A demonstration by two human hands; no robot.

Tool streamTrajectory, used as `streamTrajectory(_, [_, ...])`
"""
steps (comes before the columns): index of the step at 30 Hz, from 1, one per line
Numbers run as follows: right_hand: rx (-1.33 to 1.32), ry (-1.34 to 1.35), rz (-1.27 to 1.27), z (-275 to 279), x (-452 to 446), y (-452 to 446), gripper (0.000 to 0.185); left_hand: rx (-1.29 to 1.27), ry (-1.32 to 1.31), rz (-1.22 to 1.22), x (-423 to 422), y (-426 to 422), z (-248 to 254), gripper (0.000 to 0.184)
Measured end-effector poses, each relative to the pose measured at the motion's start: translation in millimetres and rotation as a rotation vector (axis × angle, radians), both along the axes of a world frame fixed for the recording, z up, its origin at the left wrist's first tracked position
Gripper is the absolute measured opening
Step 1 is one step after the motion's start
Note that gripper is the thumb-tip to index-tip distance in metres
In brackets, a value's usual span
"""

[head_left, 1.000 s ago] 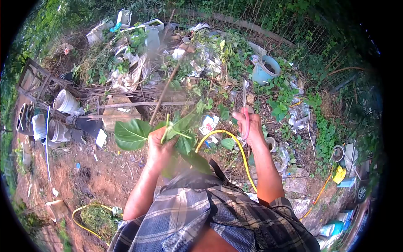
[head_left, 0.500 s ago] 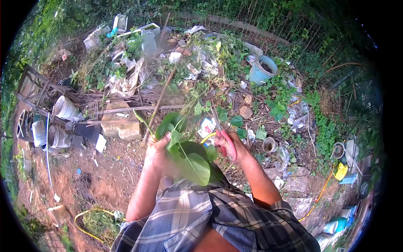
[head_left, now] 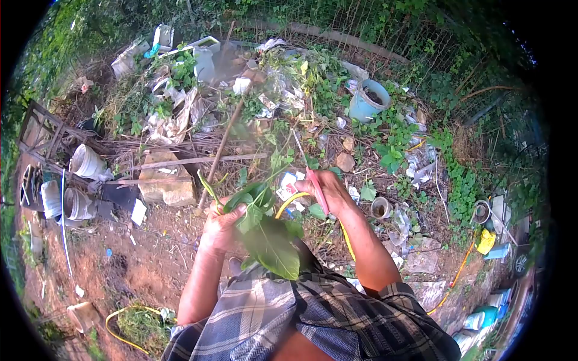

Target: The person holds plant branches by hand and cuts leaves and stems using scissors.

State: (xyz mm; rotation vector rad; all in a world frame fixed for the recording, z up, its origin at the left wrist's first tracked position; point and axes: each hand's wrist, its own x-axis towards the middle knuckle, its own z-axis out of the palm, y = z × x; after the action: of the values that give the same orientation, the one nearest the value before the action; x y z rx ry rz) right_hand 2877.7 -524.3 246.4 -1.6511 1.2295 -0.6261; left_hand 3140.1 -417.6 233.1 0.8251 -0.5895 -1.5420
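Observation:
A leafy green stem point(head_left: 274, 248) is gripped in my left hand point(head_left: 221, 227), its stalk ends poking up past the thumb and its broad leaves hanging toward my shirt. My right hand point(head_left: 330, 194) is closed on pink-handled scissors point(head_left: 316, 188), whose blades point up and slightly left. The blades are beside the upper thin shoots of the stem; whether they touch is unclear. Some leaves are blurred.
A yellow hose point(head_left: 290, 202) runs behind my right hand. Ahead lie a blue bucket point(head_left: 368, 102), a long wooden stick point(head_left: 229, 133), a stone block point(head_left: 167, 180) and plastic litter. White buckets point(head_left: 88, 162) stand at the left, a small pot point(head_left: 381, 208) at the right.
The stem has turned in my left hand, its leaves now hanging lower. My right hand with the scissors has come in from the right, closer to the stem. The view has shifted slightly.

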Motion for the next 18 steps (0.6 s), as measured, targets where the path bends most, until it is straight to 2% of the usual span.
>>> streamTrajectory(6, [0.018,0.047,0.103,-11.3,-5.6,-22.4,0.058,0.066,-0.011,-0.016,4.7,1.4,-9.2,0.044])
streamTrajectory(9, [0.092,0.0,0.166,-51.7,-10.4,-33.0,0.054,0.077,-0.144,0.095,-0.3,9.2,-15.6,0.033])
streamTrajectory(10, [0.124,-0.039,0.18,-57.1,-8.0,-30.5,0.053,0.108,-0.111,0.104,-0.2,14.7,-19.4,0.033])
streamTrajectory(12, [0.322,-0.017,0.214,-59.9,-5.2,-29.9,0.048,0.152,-0.117,0.165,-0.4,23.2,-29.0,0.033])
streamTrajectory(15, [0.616,-0.625,0.135,-78.8,8.7,-14.8,0.045,0.236,-0.061,0.266,2.5,32.9,-37.1,0.03])
streamTrajectory(16, [0.667,-0.63,0.163,-80.9,8.3,-11.8,0.044,0.262,-0.035,0.312,6.8,38.2,-44.1,0.029])
streamTrajectory(18, [0.5,-0.31,0.258,-79.8,14.2,-7.9,0.044,0.294,-0.049,0.393,19.0,43.0,-57.8,0.027])
